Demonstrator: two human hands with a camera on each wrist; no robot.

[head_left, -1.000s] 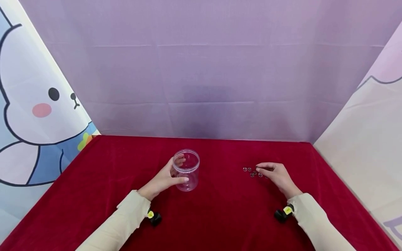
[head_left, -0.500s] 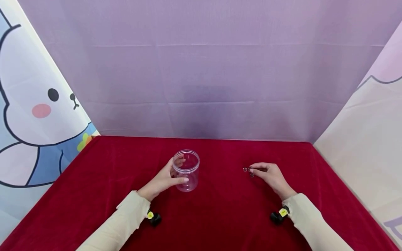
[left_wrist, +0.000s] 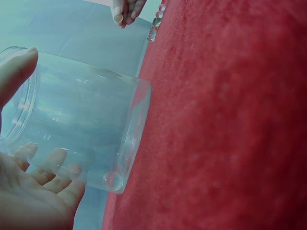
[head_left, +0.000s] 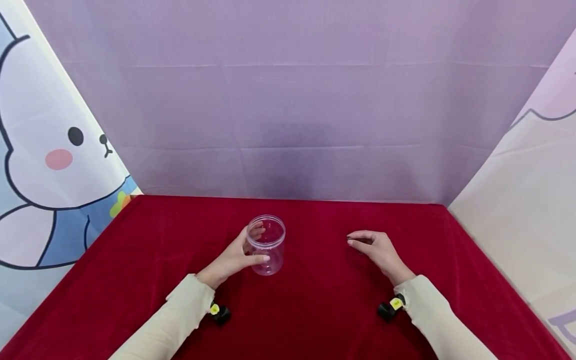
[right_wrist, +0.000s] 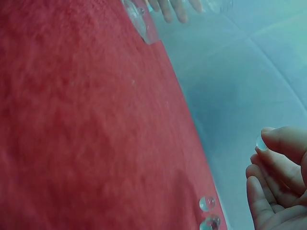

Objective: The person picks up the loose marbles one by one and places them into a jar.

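Observation:
A clear plastic jar (head_left: 266, 250) without a lid stands upright on the red cloth, and my left hand (head_left: 231, 260) grips its side, thumb in front and fingers behind. Through the jar wall in the left wrist view, one clear glass marble (left_wrist: 113, 181) shows at the bottom. Right of the jar, my right hand (head_left: 377, 250) pinches another clear marble (right_wrist: 261, 143) between thumb and index finger, raised above the cloth. Several loose marbles (left_wrist: 157, 21) lie on the cloth below that hand, which mostly hides them in the head view.
Red velvet cloth (head_left: 310, 310) covers the table. A plain purple curtain (head_left: 288, 100) hangs behind the far edge. Printed cloth panels (head_left: 63, 150) close off both sides. A small black camera (head_left: 220, 315) is strapped to each wrist.
My right hand has shifted left over the marbles and now holds one at its fingertips. The loose marbles have become covered by the hand. My left hand and the jar stay put.

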